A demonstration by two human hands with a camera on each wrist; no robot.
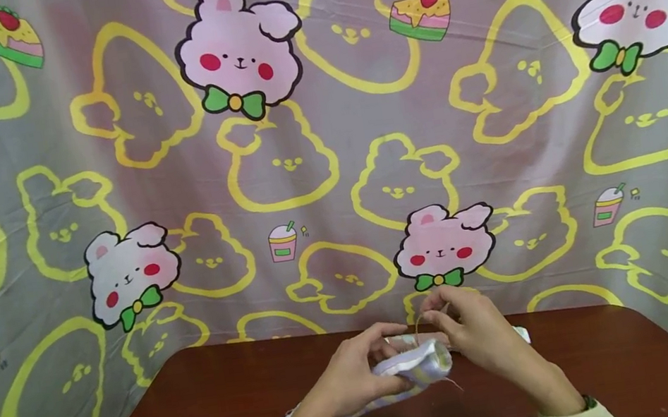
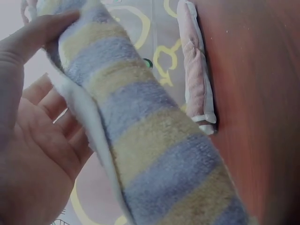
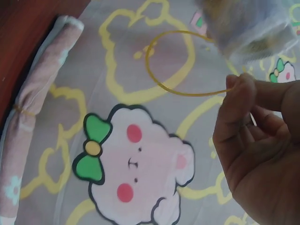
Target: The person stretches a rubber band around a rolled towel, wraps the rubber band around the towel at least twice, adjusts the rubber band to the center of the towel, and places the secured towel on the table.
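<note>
My left hand point(image 1: 348, 377) holds a rolled towel point(image 2: 140, 108) with yellow and blue-grey stripes and a white edge. The roll slants across the left wrist view, the thumb laid along its upper part. With thumb and fingertips, my right hand point(image 1: 486, 329) pinches a thin yellow rubber band point(image 3: 187, 94) beside the roll's end. In the right wrist view the band bows out in a wide loop from the fingertips to the towel's end; the towel hides where it runs on.
A second rolled towel point(image 3: 37, 93), pink and tied round its middle with a band, lies on the brown table point(image 1: 209, 411) beyond my hands. A patterned curtain point(image 1: 323, 131) hangs behind and beside the table.
</note>
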